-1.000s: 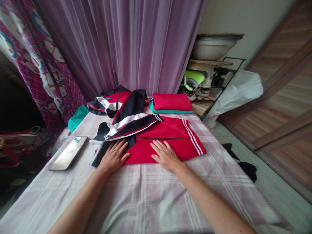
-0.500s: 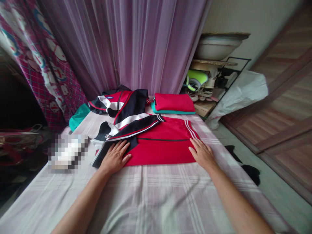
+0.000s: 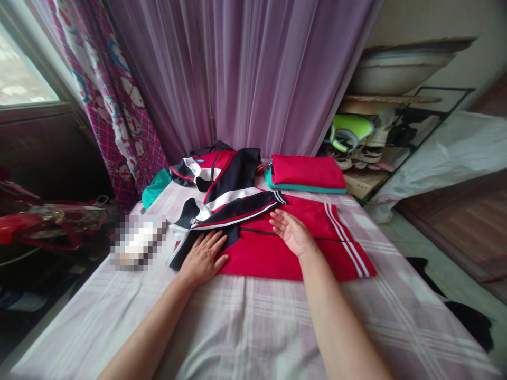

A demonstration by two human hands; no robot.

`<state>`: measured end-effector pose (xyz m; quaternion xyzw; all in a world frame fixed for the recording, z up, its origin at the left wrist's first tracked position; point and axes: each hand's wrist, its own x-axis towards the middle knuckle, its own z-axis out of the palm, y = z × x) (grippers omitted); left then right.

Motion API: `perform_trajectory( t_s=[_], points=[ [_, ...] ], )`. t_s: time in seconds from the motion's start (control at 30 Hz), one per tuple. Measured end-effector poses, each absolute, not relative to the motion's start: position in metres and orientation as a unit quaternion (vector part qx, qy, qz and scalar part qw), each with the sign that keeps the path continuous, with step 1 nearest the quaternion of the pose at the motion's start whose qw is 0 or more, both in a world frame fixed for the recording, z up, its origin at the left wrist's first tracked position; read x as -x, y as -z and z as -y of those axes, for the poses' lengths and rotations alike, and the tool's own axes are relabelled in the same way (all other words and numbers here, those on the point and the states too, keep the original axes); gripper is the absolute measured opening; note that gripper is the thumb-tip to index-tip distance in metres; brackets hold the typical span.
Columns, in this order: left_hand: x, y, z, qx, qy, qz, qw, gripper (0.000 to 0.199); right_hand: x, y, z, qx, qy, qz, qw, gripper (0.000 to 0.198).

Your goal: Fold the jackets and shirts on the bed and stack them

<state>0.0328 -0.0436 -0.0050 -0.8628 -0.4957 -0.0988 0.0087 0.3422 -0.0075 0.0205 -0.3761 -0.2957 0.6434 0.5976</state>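
Observation:
A red, black and white zip-up jacket (image 3: 269, 258) lies on the cloth-covered table, one black striped sleeve (image 3: 245, 208) laid across its front. My left hand (image 3: 204, 258) rests flat on the jacket's dark shoulder part near the collar, fingers spread. Over the red body, close to the sleeve's striped cuff, my right hand (image 3: 292, 232) is raised with its fingers apart and nothing in it. Behind lies another red, black and white jacket (image 3: 222, 169), loosely spread. Folded red and teal clothes (image 3: 307, 171) form a stack at the back right.
A pixelated object (image 3: 138, 241) sits at the table's left. Teal cloth (image 3: 156, 187) lies at the back left edge. Purple curtains (image 3: 253, 79) hang behind. A rack (image 3: 396, 100) with shoes and a basin stands at the right, beside a white plastic bag (image 3: 447, 153).
My right hand has lifted off the jacket's striped hem and moved left over its red body. My left hand stays on the shoulder part. The view has shifted somewhat left.

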Motion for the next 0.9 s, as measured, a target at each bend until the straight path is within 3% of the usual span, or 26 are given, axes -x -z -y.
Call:
perform_trajectory(
  t_s=[0.17, 0.43, 0.6, 0.9],
  points=[
    [-0.033, 0.004, 0.045, 0.865, 0.092, 0.493, 0.003, 0.06, -0.358, 0.018, -0.006, 0.346, -0.632, 0.173, 0.671, 0.012],
    [-0.04, -0.013, 0.05, 0.875, 0.112, 0.47, 0.034, 0.052, -0.359, 0.018, -0.006, 0.342, -0.662, 0.16, 0.647, 0.015],
    [-0.023, -0.004, 0.028, 0.817, 0.092, 0.569, 0.025, 0.071, -0.36, 0.019, -0.007, 0.346, -0.662, 0.161, 0.645, 0.014],
    [-0.018, 0.001, 0.019, 0.815, 0.08, 0.574, 0.019, 0.07, -0.363, 0.022, -0.01, 0.346, -0.666, 0.174, 0.638, 0.013]
  ],
)
